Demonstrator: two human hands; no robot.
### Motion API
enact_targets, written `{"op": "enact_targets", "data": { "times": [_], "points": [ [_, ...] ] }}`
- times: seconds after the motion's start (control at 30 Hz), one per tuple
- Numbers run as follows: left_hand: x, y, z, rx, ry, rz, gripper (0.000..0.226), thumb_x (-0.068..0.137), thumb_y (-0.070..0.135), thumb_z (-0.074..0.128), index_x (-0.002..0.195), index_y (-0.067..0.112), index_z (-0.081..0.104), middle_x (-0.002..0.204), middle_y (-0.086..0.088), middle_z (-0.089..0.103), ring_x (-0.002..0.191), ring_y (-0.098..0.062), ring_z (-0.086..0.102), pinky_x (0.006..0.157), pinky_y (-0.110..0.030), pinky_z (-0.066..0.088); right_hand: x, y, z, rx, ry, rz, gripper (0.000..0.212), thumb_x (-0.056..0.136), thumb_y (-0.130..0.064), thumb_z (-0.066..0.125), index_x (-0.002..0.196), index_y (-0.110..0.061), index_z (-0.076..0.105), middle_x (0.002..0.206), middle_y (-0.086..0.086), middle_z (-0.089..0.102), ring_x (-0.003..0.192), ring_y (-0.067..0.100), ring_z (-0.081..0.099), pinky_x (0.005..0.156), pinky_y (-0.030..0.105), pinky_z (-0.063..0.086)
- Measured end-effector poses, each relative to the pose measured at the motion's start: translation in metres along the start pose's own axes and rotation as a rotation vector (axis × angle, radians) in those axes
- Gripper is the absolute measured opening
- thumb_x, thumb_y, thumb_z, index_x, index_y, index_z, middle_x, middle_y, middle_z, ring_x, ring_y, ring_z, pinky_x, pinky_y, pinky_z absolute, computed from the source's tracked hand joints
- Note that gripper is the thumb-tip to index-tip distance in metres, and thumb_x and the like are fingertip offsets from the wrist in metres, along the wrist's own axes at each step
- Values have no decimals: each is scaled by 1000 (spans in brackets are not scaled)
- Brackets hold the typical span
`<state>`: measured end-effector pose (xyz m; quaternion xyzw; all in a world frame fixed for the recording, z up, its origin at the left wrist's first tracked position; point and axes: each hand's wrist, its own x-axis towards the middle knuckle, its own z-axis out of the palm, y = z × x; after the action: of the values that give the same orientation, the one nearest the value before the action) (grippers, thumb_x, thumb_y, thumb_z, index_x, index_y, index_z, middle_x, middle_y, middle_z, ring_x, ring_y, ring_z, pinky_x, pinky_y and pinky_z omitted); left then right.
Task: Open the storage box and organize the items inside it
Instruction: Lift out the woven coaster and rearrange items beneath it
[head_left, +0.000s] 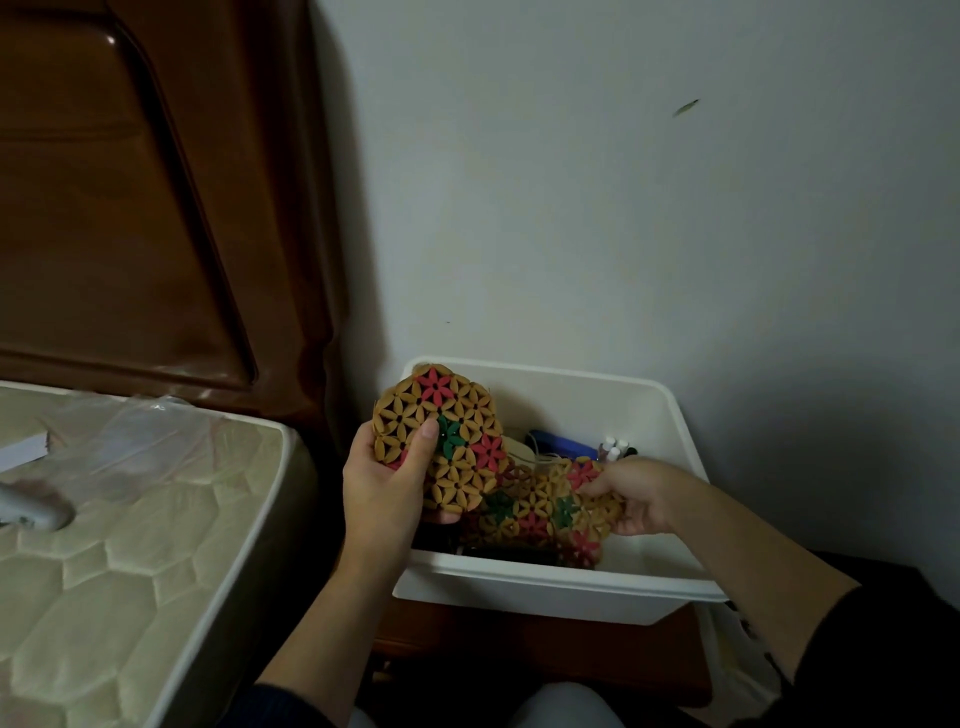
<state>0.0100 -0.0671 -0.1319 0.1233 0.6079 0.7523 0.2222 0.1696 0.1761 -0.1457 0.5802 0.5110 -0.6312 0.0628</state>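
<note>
The mats looked light and stiff in each piece but loosely jointed — likely to flop if held by one corner, so the edges were the place to grip. The left hand (387, 480) clasped one mat (441, 436) upright over the left side of the open box (670, 415), thumb on its face. The right hand (636, 496) pinched the edge of a second mat (540, 506) lying tilted inside — above small items near the back wall.
</note>
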Motion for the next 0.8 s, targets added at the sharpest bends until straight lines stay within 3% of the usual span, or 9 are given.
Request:
{"op": "enact_targets", "data": {
  "times": [0.07,0.2,0.27,0.37,0.5,0.57,0.67,0.73,0.8],
  "points": [
    [0,0,0,7,2,-1,34,91,43,80,119,31,65,112,3,78,92,-25,81,53,-51,64,-5,-2,-4,-30,19,-22,21,97,1,67,118,-5,68,99,12,79,94,24,74,60,28,61],
    [1,-2,-1,19,-7,3,34,89,46,81,116,34,66,111,3,77,92,-25,81,53,-53,63,-12,-6,-12,-134,68,-90,27,95,3,68,121,-3,67,121,19,75,115,29,70,89,35,56],
    [1,-2,-1,11,-18,3,37,87,49,81,117,34,66,112,2,77,93,-26,81,53,-55,63,-15,-8,-16,-215,119,-132,25,93,4,68,118,0,67,119,23,73,103,29,69,84,37,55],
    [1,-2,-2,5,-27,-4,41,84,52,82,118,35,66,115,0,77,94,-27,80,54,-56,63,-29,-14,-22,-392,187,-218,13,91,1,68,104,1,69,98,21,68,88,28,61,72,35,48],
    [2,-2,-2,9,-32,-9,41,84,52,82,118,35,66,115,-1,77,94,-28,80,55,-57,63,-54,-25,-31,-406,266,-443,12,96,-18,73,101,-9,78,97,11,80,83,26,76,74,31,56],
    [2,-2,-2,7,-36,-10,40,86,50,82,119,34,66,114,0,77,93,-28,81,55,-57,63,-67,-29,-33,-172,193,-599,21,100,-27,71,108,-9,80,94,7,82,86,25,80,82,37,63],
    [3,-2,-2,-4,-59,-21,40,88,48,81,122,34,66,114,0,78,93,-28,81,55,-57,63,-83,-32,-25,182,-72,-692,33,105,-31,62,124,-8,73,116,14,79,108,34,76,90,48,62],
    [4,-1,-3,-14,-95,-36,38,88,49,82,120,37,67,113,0,78,93,-29,81,54,-56,63,-88,-32,-10,297,-238,-699,37,106,-30,57,133,-6,68,126,17,75,117,37,73,91,48,62],
    [4,0,-4,-23,-149,-45,38,87,51,82,119,38,67,113,-2,79,92,-32,81,53,-53,63,-88,-29,9,349,-353,-714,39,107,-28,56,135,-4,67,132,20,71,123,38,69,102,51,57]
  ]
}}
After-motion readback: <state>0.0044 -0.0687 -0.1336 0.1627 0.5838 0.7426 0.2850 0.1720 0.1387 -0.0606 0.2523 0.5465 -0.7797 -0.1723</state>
